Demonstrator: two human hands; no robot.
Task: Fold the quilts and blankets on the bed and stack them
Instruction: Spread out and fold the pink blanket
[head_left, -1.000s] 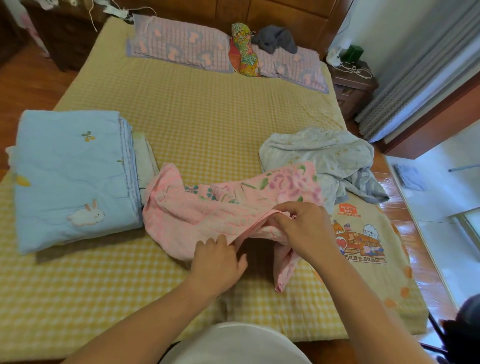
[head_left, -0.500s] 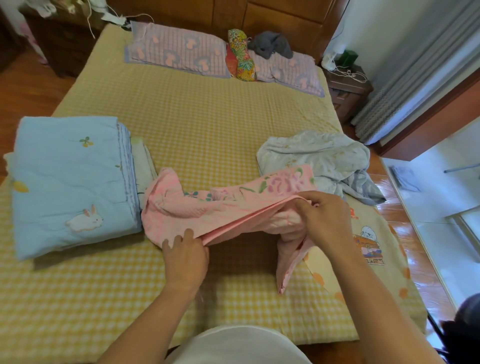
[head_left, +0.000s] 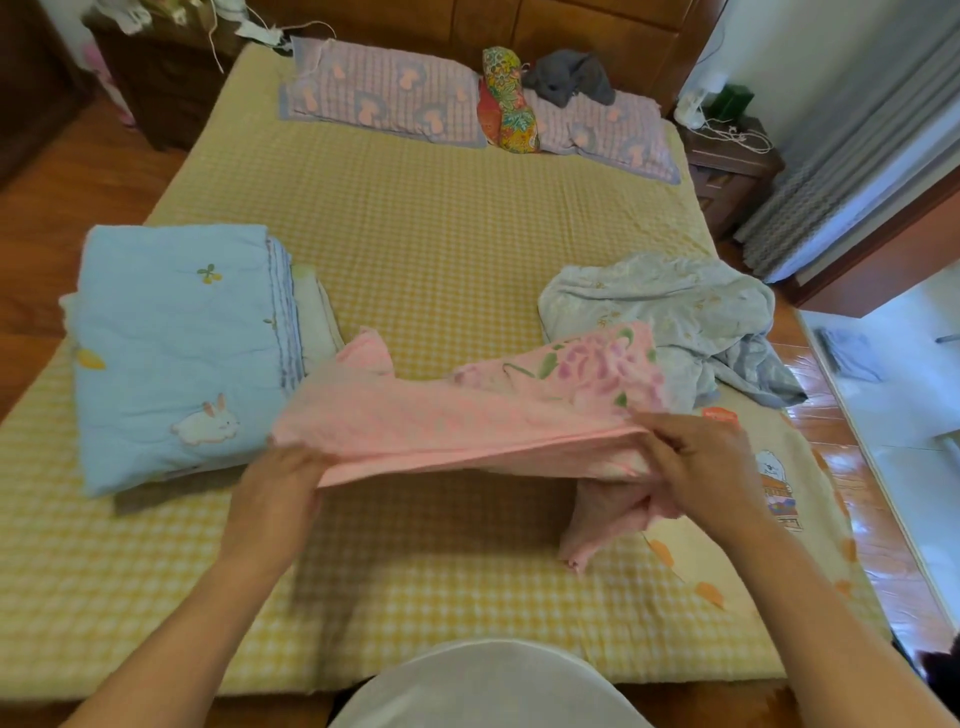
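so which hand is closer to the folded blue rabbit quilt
Left. The left hand grips the pink blanket right beside the blue quilt; the right hand pinches its far end, well off to the right.

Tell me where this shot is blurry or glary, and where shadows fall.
Head view: motion blur on the pink blanket and left hand; glare on the floor at right; shadow beneath the blanket on the bed; wide-angle bending at the edges.
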